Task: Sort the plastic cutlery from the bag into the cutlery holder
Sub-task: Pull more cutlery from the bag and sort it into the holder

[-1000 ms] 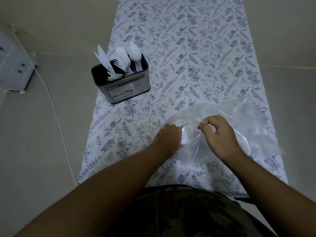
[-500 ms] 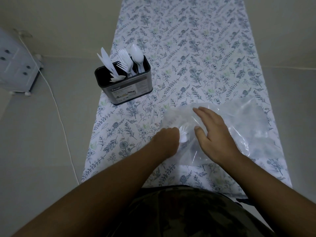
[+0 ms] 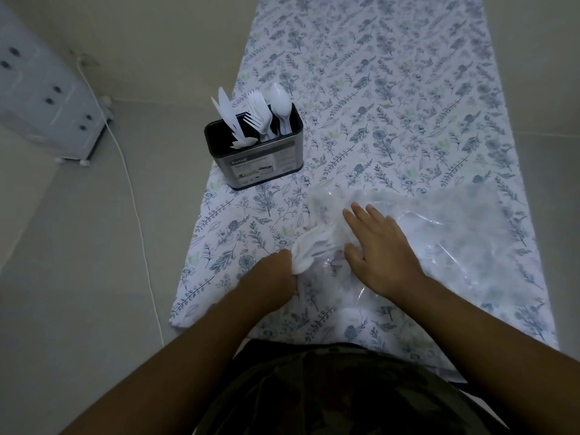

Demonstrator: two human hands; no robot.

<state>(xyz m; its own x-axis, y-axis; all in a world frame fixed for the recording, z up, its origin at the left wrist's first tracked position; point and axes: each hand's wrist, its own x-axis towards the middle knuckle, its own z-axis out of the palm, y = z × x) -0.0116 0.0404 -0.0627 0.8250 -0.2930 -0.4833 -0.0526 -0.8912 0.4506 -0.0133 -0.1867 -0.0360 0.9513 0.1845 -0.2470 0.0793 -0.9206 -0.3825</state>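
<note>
Near the cloth's (image 3: 408,89) front edge, the bag (image 3: 455,233) lies flat; my left hand (image 3: 276,271) grips a bunch of cutlery (image 3: 314,246) at its mouth; right hand (image 3: 383,249) presses it, fingers straight; extraction step, I judge; next, carry to the holder (image 3: 260,164) at the left edge, sorting by compartment.

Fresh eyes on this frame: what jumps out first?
The left hand grips a bunch of white plastic cutlery at the mouth of the clear bag, while the right hand lies flat on the bag, fingers spread. Farther back on the floral cloth, near its left edge, stands the dark cutlery holder with knives, forks and spoons upright in it.
</note>
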